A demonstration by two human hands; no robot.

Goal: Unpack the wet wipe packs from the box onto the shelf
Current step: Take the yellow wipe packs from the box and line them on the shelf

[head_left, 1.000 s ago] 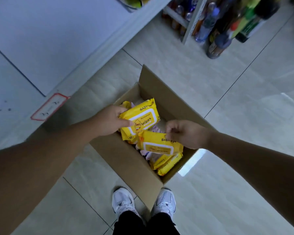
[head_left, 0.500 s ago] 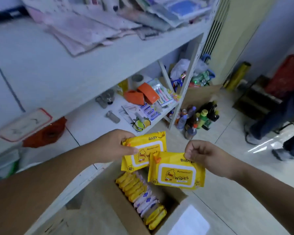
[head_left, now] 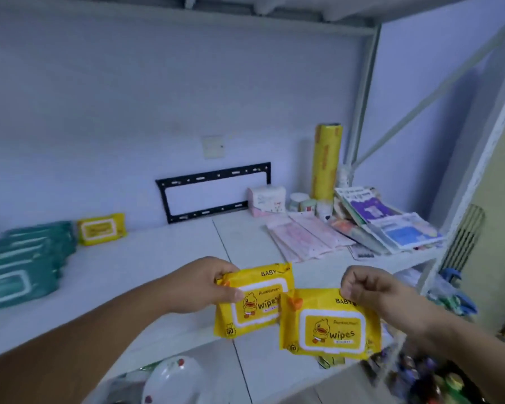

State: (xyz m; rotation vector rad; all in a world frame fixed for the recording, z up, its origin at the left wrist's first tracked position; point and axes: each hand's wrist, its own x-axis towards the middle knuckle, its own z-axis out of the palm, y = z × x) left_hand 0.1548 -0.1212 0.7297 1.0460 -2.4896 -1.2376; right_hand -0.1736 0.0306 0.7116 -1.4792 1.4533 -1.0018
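Far left on the shelf lies a stack of green wipe packs. Just beside it, against the wall, one yellow wipe pack on the shelf stands on its long edge. That looks like the spot for the new ones.

Your left grip is closed on the left yellow pack. The thumb is on the front near the top left corner, and the fingers go behind it. The pack is up in the air in front of the shelf, not touching it.

The right yellow pack hangs a bit lower and covers a corner of the left one. Your right grip pinches it by the top edge, so it dangles. The box is not in view.

I think these packs are soft and squashy, like little pillows. They are full of wet cloths, so they are likely a bit heavy for their size. The wrapper looks smooth and shiny, so it may slip. A pinch on the thin edge could slide off. Holding across the fat middle should be safer. Do not squeeze hard on the white flap on the front, as it may pop open.

Further right on the shelf are flat pink packs and a tall yellow roll. Keep clear of those.
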